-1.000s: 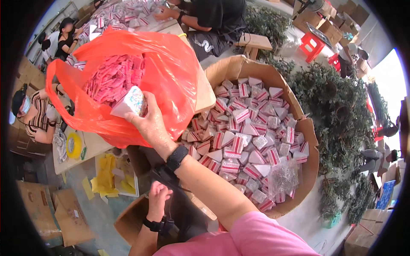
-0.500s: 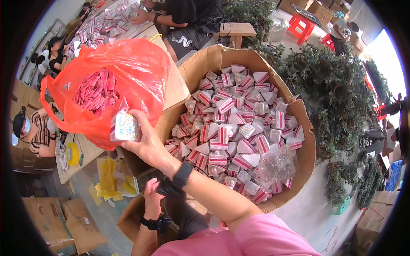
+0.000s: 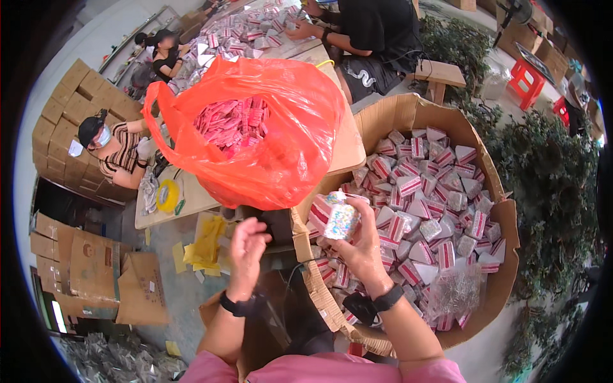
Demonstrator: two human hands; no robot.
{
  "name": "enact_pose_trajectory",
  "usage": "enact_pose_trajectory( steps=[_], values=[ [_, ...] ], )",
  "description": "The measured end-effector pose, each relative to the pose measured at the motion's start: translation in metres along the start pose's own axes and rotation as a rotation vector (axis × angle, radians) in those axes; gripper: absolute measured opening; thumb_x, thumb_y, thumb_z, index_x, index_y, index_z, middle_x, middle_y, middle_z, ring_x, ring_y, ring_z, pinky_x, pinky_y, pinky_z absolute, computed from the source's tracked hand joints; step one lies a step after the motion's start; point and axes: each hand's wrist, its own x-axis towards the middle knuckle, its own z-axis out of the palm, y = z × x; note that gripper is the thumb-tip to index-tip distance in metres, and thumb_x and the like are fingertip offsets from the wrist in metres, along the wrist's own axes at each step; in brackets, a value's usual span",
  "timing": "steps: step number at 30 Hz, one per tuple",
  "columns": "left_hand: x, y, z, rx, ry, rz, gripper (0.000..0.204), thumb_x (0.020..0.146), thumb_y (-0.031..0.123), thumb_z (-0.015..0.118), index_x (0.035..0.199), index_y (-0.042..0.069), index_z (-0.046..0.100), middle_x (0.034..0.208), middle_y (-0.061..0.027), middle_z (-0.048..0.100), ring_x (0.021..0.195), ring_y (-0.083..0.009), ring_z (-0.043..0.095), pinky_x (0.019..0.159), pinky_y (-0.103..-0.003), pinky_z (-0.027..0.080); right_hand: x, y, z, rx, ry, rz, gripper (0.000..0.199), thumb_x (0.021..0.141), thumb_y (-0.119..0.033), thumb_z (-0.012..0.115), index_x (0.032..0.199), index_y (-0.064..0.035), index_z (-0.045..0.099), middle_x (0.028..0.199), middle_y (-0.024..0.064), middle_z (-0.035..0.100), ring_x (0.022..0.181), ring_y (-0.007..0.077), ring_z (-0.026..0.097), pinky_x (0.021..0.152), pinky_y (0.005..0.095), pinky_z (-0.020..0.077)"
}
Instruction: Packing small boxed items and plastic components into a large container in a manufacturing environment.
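Note:
My right hand (image 3: 364, 252) grips a small cake-slice-shaped piece (image 3: 343, 220) between thumb and fingers. Coloured speckles cover its facing side, and clear wrap seems to stand up at its top. It is held above the near left edge of a large cardboard bin (image 3: 514, 255). My left hand (image 3: 248, 252) is raised to the left of it, empty, with its fingers loosely bent and apart. Just beyond both hands sits an open red plastic bag (image 3: 300, 137) holding many pink-red strips (image 3: 233, 124). Similar wedge pieces (image 3: 408, 185), with red and white bands, fill the bin.
The bag rests on a wooden table (image 3: 348, 143). A yellow tape roll (image 3: 168, 195) lies on the table's left part. A clear bag of thin metallic bits (image 3: 454, 290) lies on the pieces. Co-workers sit beyond and left; greenery (image 3: 543, 191) lines the right.
My right hand has drawn back from the red bag toward me, still holding the piece. My left hand has come up with fingers apart. The view has swung left.

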Motion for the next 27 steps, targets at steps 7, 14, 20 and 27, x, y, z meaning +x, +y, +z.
enact_pose_trajectory(
  steps=[7, 14, 20, 27],
  values=[
    [0.031, 0.061, 0.030, 0.000, -0.200, 0.095, 0.025, 0.086, 0.010, 0.053, 0.108, 0.000, 0.051, 0.094, -0.0064, 0.058, 0.082, -0.0097, 0.054, 0.076, -0.024, 0.044, -0.011, -0.011, -0.013, -0.133, -0.005, -0.066, 0.066, 0.061, 0.010, 0.061, 0.121, -0.0058, 0.038, 0.124, 0.0135, 0.040, 0.117, 0.0272, 0.040, 0.094, 0.0336, 0.0357],
    [0.023, 0.053, 0.071, -0.447, -0.606, -0.548, 0.059, 0.082, 0.037, 0.060, 0.125, 0.002, 0.038, 0.112, -0.0058, 0.049, 0.103, -0.0130, 0.047, 0.087, -0.028, 0.039, -0.027, -0.034, -0.019, -0.463, -0.163, -0.284, 0.067, 0.056, 0.014, 0.059, 0.117, -0.0056, 0.041, 0.129, 0.0209, 0.036, 0.120, 0.0382, 0.036, 0.099, 0.0405, 0.0316],
    [0.009, 0.040, 0.088, -0.477, -0.643, -0.175, 0.080, 0.068, 0.018, 0.075, 0.131, 0.004, 0.028, 0.122, -0.0070, 0.040, 0.113, -0.0168, 0.040, 0.096, -0.032, 0.034, -0.042, -0.032, -0.027, -0.552, -0.125, -0.313, 0.072, 0.057, 0.015, 0.049, 0.125, -0.0032, 0.035, 0.132, 0.0216, 0.032, 0.124, 0.0391, 0.032, 0.098, 0.0414, 0.0342],
    [-0.003, 0.032, 0.080, -0.336, -0.560, 0.059, 0.081, 0.068, 0.012, 0.075, 0.133, 0.007, 0.026, 0.133, -0.0085, 0.028, 0.117, -0.0170, 0.036, 0.096, -0.032, 0.035, -0.053, -0.027, -0.033, -0.167, -0.015, -0.013, 0.068, 0.060, 0.014, 0.041, 0.126, -0.0018, 0.034, 0.126, 0.0152, 0.038, 0.117, 0.0266, 0.040, 0.091, 0.0356, 0.0396]
  ],
)
